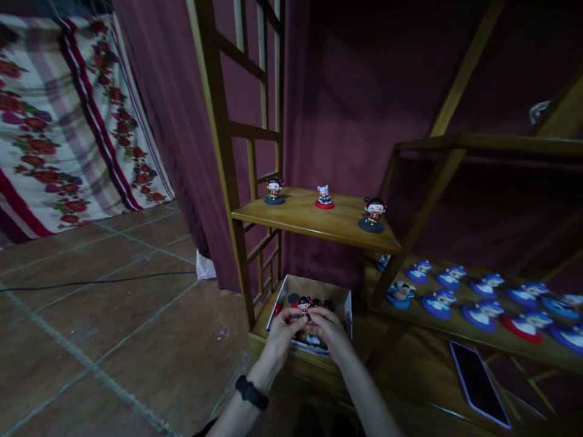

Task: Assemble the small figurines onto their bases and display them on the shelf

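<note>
Both my hands meet over a white box (348,309) on the low shelf. Between their fingertips is a small figurine (303,305) with black hair, red hair buns and a red and yellow outfit. My left hand (288,325) grips it from the left, and my right hand (324,325) closes on it from the right; the fingers hide its lower part. Inside the box lie more pieces, among them a dark round base (294,298) and something red at the left side. Several others there are too dark to make out.
On the shelf board (310,221) above stand two black-haired figurines (374,209) (274,189) and a white-haired one (323,195) on a red base. Rightward, a shelf carries several blue-haired figurines (439,301). A phone (479,383) lies below them. A wooden post (228,158) rises at left.
</note>
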Tool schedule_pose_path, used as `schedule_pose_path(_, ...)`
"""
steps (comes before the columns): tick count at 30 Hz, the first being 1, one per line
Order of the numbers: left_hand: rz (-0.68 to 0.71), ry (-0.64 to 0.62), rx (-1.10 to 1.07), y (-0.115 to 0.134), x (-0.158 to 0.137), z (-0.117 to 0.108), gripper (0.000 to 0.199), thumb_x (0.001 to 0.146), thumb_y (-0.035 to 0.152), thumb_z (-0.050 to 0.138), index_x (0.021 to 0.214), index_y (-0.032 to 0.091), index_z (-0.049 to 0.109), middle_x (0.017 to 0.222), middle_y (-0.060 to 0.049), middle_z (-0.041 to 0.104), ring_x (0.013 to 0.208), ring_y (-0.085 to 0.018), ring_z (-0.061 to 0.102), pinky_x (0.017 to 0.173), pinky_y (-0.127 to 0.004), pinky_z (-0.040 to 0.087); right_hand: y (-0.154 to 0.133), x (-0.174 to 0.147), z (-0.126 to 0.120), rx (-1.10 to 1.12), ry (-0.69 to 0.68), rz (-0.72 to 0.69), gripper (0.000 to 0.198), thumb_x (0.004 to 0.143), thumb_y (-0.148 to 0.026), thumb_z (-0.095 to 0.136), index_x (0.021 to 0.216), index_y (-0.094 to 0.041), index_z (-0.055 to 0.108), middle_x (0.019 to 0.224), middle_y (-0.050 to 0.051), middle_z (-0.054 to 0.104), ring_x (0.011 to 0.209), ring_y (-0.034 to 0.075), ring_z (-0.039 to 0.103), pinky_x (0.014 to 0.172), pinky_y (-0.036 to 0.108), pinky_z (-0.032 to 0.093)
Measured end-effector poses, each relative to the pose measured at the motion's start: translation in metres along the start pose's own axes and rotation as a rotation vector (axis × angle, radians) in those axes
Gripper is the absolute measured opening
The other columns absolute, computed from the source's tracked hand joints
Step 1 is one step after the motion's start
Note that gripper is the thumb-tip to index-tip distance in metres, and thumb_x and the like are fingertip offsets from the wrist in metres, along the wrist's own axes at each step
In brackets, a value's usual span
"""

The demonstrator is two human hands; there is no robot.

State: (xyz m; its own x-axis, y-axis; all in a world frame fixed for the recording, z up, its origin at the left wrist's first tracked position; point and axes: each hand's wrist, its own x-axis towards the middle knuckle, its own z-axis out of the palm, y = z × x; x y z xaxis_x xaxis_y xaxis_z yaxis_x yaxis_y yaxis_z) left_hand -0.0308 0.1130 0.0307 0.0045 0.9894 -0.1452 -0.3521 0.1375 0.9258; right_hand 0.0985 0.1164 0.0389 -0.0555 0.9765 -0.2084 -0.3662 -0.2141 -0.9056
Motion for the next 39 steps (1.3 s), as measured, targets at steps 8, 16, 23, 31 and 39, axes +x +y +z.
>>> schedule_pose_path(8,0.067,0.007,0.092,0.028,-0.015,0.012,0.041,0.049,0.032,0.080,0.079,0.014,0.059,0.060,0.001,0.062,0.050,-0.009,0.053,0.049,-0.019,0.037,-0.008,-0.004,-0.001,0.018,-0.114,-0.017,0.032,0.056,-0.038,0.076,0.080,-0.018,0.066,0.082,0.003,0.066,0.075,0.016,0.062,0.073,0.030,0.050)
schedule_pose_path(16,0.198,-0.005,0.163,0.057,-0.044,0.025,0.032,0.050,0.027,0.079,0.072,0.015,0.061,0.077,-0.003,0.067,0.068,-0.013,0.059,0.063,-0.023,0.045,-0.032,-0.035,0.005,0.050,-0.279,-0.081,0.028,0.068,-0.038,0.067,0.087,-0.019,0.065,0.092,0.004,0.066,0.080,0.017,0.063,0.073,0.031,0.050)
schedule_pose_path(23,0.177,0.070,0.249,0.097,-0.063,0.019,0.035,0.049,0.031,0.079,0.076,0.014,0.064,0.074,-0.004,0.067,0.066,-0.015,0.060,0.063,-0.024,0.045,-0.039,-0.036,-0.003,0.135,-0.303,-0.031,0.039,0.067,-0.039,0.068,0.101,-0.021,0.063,0.091,0.005,0.068,0.076,0.015,0.063,0.072,0.031,0.052)
schedule_pose_path(31,0.357,0.070,0.266,0.193,-0.094,0.029,0.035,0.055,0.029,0.077,0.084,0.015,0.062,0.085,-0.005,0.068,0.071,-0.014,0.061,0.065,-0.024,0.046,-0.036,-0.028,-0.021,0.197,-0.250,-0.037,0.035,0.066,-0.035,0.068,0.098,-0.021,0.065,0.096,0.007,0.069,0.082,0.016,0.063,0.075,0.029,0.049)
schedule_pose_path(39,0.668,0.157,0.385,0.278,-0.077,0.037,0.044,0.050,0.036,0.079,0.081,0.013,0.058,0.085,-0.008,0.068,0.079,-0.019,0.063,0.075,-0.032,0.048,-0.037,-0.029,-0.027,0.239,-0.206,-0.052,0.040,0.061,-0.037,0.072,0.095,-0.019,0.066,0.092,0.008,0.070,0.082,0.018,0.064,0.073,0.031,0.049)
